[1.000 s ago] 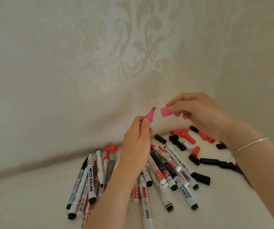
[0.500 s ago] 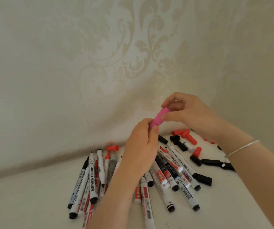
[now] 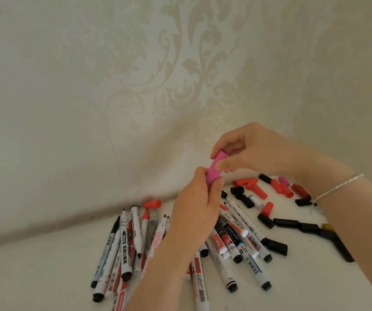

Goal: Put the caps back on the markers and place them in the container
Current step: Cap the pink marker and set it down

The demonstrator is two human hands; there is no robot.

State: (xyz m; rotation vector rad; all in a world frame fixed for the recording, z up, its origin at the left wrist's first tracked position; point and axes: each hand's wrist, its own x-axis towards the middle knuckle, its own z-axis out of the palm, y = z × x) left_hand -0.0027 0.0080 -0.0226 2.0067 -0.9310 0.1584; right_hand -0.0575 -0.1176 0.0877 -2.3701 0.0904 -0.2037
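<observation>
The right hand [image 3: 254, 151] is pinching a pink plastic marker cap [image 3: 216, 166] between thumb and fingers, while the left hand [image 3: 197, 212] is gripping the pink marker's barrel just below it (the barrel itself is hidden inside the fist). Both are hovering above a white tabletop [image 3: 34, 277], where uncapped white-barrelled markers [image 3: 135, 230] are lying in a loose pile beneath the wrists. Loose red and black caps [image 3: 256, 189] are lying scattered to the right, near the patterned cream wall [image 3: 135, 86].

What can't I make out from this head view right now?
- Container: not in the head view at all.
- Pink marker: body hidden inside the left hand; right hand grips the pink cap, so the seating is unclear.
- Marker labels: too small to read.
</observation>
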